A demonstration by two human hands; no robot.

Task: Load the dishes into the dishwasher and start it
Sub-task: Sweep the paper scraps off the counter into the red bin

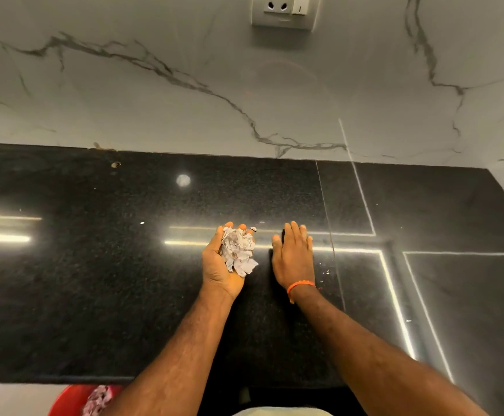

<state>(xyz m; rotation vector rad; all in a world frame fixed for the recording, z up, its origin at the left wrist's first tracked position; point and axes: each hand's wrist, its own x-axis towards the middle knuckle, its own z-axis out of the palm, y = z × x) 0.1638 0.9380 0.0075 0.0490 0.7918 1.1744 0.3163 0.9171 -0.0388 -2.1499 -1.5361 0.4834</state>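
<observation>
Two hands, left hand (218, 262) cupping one paper wad (238, 250)

Glossy black stone counter (94, 280), crumpled paper (238, 250)

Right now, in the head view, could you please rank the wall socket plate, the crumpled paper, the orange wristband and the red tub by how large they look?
1. Red tub, though mostly cut off
2. Wall socket plate, partly cropped
3. Crumpled paper in the left hand
4. Orange wristband

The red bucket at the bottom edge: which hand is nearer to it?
Left. The left hand, holding crumpled paper, is up and right of the red bucket; the right hand, flat on the black counter, lies farther right.
</observation>
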